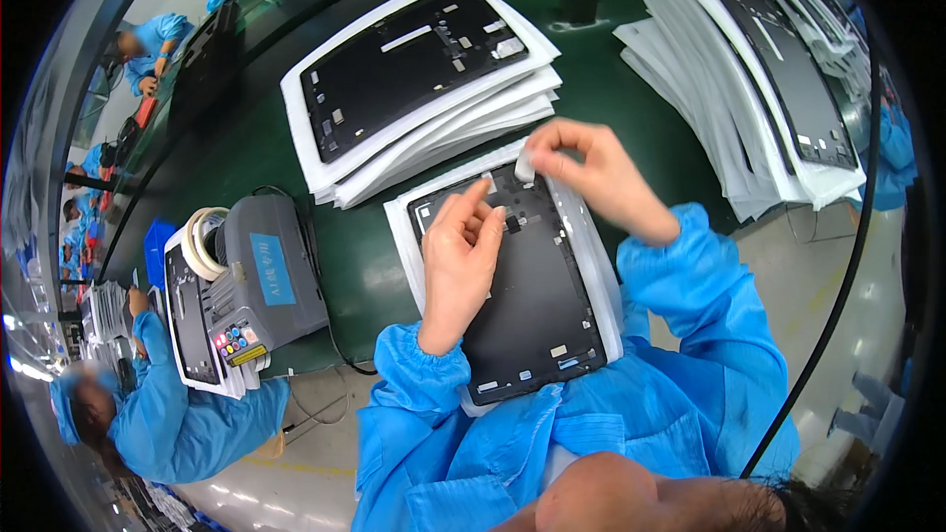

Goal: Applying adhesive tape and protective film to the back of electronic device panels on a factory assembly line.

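Observation:
A black flat panel (537, 286), like a tablet's back cover, lies on white foam sheeting (402, 236) at the table edge before me. Small pale patches and dark parts dot its far end and borders. Over its far right corner, my right hand (596, 177) pinches a small white strip (525, 167), perhaps tape or film. The strip's lower end seems to reach the panel. My left hand (461, 251) hovers over the panel's far left part, fingers half bent, thumb apart from the index finger, with nothing visible between them.
Behind the panel rises a stack of similar panels (370, 79) between white sheets; another stack (709, 89) leans at far right. A grey tape dispenser (271, 266) with tape rolls (202, 241) stands left, near a blue bin (158, 251). A co-worker (177, 414) sits at lower left. A black cable (838, 305) hangs right.

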The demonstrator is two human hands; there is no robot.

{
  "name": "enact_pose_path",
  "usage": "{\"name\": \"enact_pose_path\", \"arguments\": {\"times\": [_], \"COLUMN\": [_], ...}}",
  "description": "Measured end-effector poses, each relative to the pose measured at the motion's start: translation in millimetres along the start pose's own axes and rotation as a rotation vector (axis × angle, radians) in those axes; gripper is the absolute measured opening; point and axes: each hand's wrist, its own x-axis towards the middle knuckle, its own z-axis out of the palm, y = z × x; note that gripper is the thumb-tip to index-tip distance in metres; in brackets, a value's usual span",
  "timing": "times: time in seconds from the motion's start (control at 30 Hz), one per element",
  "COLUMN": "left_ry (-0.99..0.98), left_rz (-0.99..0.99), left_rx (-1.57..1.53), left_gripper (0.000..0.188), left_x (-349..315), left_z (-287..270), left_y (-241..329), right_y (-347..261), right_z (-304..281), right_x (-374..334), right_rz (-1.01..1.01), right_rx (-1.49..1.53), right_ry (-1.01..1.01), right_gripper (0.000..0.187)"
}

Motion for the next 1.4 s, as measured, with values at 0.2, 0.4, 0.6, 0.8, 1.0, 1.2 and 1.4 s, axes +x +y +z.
{"name": "enact_pose_path", "arguments": {"times": [0.2,0.4,0.6,0.8,1.0,1.2,1.4], "left_ry": [-0.207,-0.226,-0.224,-0.219,-0.219,-0.243,-0.282], "left_rz": [0.364,0.36,0.352,0.345,0.345,0.354,0.358], "left_rx": [0.521,0.531,0.533,0.545,0.545,0.611,0.729], "left_gripper": [0.026,0.021,0.021,0.021,0.021,0.032,0.04], "left_x": [13,12,12,11,12,12,13], "left_z": [3,7,7,7,8,9,13], "left_y": [0,-3,-3,-3,-3,0,3], "right_y": [36,39,38,34,38,35,38], "right_z": [-16,-3,-1,1,1,3,5], "right_x": [19,18,17,17,17,17,17], "right_rz": [-0.057,-0.169,-0.218,-0.211,-0.225,-0.24,-0.278], "right_rx": [-0.293,-0.504,-0.571,-0.581,-0.584,-0.585,-0.604], "right_ry": [-0.098,-0.062,-0.071,-0.07,-0.057,-0.019,0.006], "right_gripper": [0.013,0.012,0.011,0.01,0.009,0.009,0.009]}}
